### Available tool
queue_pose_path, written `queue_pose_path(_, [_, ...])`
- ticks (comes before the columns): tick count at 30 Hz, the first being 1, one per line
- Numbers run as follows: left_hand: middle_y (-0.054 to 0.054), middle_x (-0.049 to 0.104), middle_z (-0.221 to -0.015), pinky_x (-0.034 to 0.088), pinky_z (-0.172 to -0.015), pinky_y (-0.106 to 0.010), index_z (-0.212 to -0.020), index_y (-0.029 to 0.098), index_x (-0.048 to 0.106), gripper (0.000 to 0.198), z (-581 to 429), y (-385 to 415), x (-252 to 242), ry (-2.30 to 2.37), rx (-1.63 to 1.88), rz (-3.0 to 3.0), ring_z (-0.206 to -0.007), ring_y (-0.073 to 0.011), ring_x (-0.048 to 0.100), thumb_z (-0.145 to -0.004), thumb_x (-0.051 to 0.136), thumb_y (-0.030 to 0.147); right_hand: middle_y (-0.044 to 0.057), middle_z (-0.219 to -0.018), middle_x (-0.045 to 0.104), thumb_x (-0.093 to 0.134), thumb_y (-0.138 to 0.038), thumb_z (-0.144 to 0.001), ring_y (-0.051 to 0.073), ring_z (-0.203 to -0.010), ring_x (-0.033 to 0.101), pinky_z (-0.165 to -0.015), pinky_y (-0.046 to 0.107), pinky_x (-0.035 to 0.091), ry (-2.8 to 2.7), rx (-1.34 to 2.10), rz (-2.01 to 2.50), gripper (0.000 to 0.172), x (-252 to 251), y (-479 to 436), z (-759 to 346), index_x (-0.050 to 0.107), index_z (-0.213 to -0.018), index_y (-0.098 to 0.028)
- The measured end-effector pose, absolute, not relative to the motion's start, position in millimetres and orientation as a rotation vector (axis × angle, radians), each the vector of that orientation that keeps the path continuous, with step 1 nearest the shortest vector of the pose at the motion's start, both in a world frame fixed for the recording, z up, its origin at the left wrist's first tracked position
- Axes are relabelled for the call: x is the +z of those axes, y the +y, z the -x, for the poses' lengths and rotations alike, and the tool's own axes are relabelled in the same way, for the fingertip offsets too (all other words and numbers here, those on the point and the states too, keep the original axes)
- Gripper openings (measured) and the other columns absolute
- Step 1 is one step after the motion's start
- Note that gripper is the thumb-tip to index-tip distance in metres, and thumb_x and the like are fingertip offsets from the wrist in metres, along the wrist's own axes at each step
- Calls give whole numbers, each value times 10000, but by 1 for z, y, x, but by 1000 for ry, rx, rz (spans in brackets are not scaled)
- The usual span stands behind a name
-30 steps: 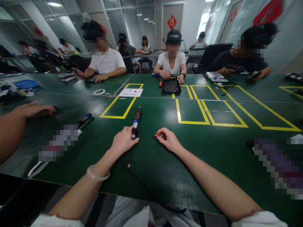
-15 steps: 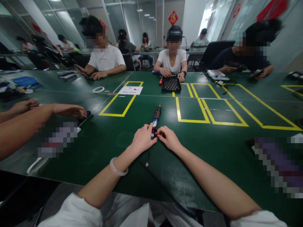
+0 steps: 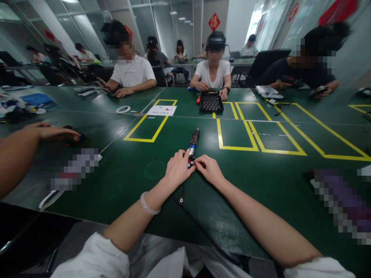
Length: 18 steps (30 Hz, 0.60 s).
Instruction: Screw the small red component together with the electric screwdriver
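Observation:
A slim electric screwdriver (image 3: 194,142) with a dark front, a blue band and a silver section lies on the green table, its bit pointing away from me. My left hand (image 3: 178,166) is closed over its rear part from the left. At that rear end my right hand (image 3: 209,168) pinches with thumb and forefinger, close to small red and white parts (image 3: 191,162). What lies between those fingertips is too small to make out. A black cord (image 3: 199,226) runs from beneath my hands to the table's near edge.
Yellow tape outlines (image 3: 237,148) mark the table. Across from me a person handles a black tray (image 3: 211,102). A printed sheet (image 3: 162,111) and a white ring (image 3: 123,109) lie left of it. At the left, a neighbour's hand (image 3: 62,133) reaches over the table.
My right fingers have shifted slightly at the screwdriver's rear end, and the red piece beside them shows less. The neighbour's arm at the left has drawn back leftward. The view has turned slightly.

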State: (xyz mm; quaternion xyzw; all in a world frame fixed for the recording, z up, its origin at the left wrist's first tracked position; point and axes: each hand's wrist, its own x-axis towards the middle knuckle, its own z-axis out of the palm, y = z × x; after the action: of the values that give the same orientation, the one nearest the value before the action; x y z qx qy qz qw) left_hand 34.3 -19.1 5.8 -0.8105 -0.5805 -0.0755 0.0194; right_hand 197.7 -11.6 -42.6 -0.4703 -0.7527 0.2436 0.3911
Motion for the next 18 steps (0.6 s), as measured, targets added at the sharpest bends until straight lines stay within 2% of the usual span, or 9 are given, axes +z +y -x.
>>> queue_pose_path(6, [-122,510,-1136,459,-740,-346,-1444,273,351,591,-32,-14,2,-1805,-232,2488,-973,-261,543,-903,437,497,38,-862,668,539,-223,-892,157,-724,588,-694,277,450,-1851,686,1159,141,-41,-13,-198,676,-908,-196])
queue_pose_path(11, [-104,505,-1159,469,-766,-340,-1462,335,323,610,-16,-12,2,-1794,-233,2511,-992,-257,536,-895,451,519,22,-848,625,536,-197,-885,134,-696,557,-660,251,436,-1868,740,1086,137,-37,-14,-197,660,-943,-200])
queue_pose_path(18, [-119,500,-1208,479,-791,-379,-1473,326,325,631,39,-13,5,-1840,-146,2438,-990,-283,545,-896,402,569,12,-807,613,530,-193,-899,123,-673,538,-647,240,409,-1896,759,1072,133,-39,-13,-199,663,-901,-196])
